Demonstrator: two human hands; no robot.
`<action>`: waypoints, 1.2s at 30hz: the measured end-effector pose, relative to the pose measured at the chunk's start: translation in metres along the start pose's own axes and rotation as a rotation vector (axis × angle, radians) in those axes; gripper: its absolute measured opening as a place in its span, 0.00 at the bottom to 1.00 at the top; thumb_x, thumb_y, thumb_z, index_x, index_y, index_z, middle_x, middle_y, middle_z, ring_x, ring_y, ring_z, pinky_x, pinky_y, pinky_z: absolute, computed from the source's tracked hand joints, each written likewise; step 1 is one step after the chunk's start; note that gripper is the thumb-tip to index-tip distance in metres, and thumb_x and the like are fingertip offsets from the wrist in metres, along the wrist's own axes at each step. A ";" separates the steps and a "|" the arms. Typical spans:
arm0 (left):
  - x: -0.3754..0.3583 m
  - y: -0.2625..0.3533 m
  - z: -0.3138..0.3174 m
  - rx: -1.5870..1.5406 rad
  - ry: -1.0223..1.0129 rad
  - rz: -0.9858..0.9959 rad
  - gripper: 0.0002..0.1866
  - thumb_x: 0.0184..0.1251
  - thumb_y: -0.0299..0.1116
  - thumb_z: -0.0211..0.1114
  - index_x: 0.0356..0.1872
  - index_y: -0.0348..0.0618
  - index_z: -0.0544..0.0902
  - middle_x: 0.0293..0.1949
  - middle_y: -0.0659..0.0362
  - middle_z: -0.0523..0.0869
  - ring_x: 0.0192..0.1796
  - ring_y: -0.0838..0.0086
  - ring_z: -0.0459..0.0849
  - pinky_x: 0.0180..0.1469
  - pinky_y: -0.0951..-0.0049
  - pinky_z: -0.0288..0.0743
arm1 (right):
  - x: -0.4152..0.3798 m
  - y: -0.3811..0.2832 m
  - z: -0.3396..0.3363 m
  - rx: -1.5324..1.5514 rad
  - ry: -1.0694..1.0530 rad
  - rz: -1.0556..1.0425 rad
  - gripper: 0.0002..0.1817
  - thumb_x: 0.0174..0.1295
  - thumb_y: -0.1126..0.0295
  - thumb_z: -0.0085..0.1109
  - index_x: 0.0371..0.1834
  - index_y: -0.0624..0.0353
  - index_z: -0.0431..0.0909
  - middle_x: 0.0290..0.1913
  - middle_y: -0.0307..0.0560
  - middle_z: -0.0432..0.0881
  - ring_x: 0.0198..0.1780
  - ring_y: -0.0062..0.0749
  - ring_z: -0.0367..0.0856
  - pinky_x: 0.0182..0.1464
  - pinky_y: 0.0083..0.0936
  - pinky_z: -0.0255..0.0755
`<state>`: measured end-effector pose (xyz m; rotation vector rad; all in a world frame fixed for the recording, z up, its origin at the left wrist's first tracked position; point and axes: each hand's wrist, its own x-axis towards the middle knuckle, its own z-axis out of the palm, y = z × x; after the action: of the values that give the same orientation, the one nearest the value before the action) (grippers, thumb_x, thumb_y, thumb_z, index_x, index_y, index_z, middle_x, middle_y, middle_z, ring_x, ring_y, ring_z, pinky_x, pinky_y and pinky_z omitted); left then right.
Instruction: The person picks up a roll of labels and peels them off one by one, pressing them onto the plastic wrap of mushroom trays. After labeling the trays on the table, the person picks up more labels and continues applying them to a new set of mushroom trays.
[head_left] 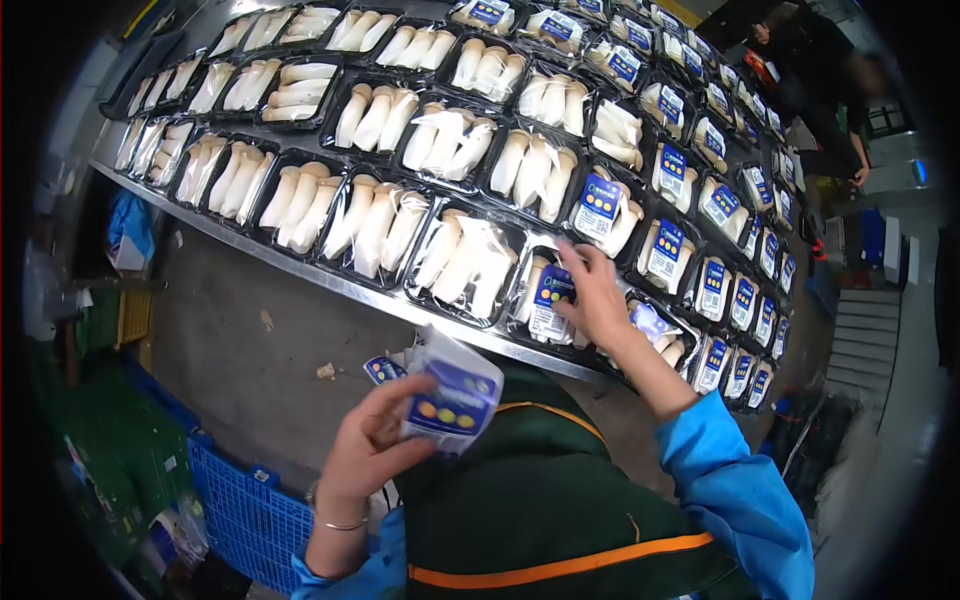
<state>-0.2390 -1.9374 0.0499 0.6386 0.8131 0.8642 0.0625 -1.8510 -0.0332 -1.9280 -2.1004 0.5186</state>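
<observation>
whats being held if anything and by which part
The left grip holds blue-and-white rectangular labels by their left side, thumb near the lower edge. The right grip only touches a black film-wrapped mushroom tray.

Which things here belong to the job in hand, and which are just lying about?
In the job:
- left hand, holding printed labels
- right hand, at a labelled mushroom pack
- unlabelled mushroom packs
- metal table

Apparently just lying about:
- blue crate
- blue bag
- floor scrap
</observation>
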 end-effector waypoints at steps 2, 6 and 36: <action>0.009 -0.019 0.000 -0.042 0.024 0.059 0.18 0.57 0.16 0.60 0.49 0.34 0.71 0.39 0.56 0.81 0.43 0.78 0.79 0.43 0.84 0.72 | -0.011 -0.001 0.003 0.025 0.197 -0.028 0.25 0.44 0.72 0.67 0.49 0.57 0.73 0.45 0.51 0.72 0.47 0.48 0.72 0.50 0.37 0.69; 0.024 -0.008 0.031 0.191 0.195 0.149 0.16 0.59 0.20 0.61 0.49 0.35 0.75 0.36 0.55 0.85 0.38 0.80 0.81 0.37 0.83 0.74 | -0.026 -0.048 -0.032 0.544 -0.332 0.299 0.19 0.50 0.70 0.65 0.47 0.58 0.77 0.41 0.49 0.78 0.43 0.35 0.77 0.47 0.27 0.71; -0.041 0.035 -0.041 0.047 0.283 0.249 0.42 0.44 0.12 0.63 0.65 0.34 0.56 0.53 0.49 0.73 0.54 0.67 0.75 0.54 0.70 0.70 | 0.092 -0.077 0.070 0.248 -0.053 -0.055 0.22 0.41 0.73 0.67 0.42 0.59 0.73 0.40 0.52 0.73 0.45 0.44 0.74 0.44 0.30 0.71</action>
<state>-0.3026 -1.9478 0.0688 0.6766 1.0243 1.1832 -0.0452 -1.7716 -0.0701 -1.7310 -2.0057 0.7848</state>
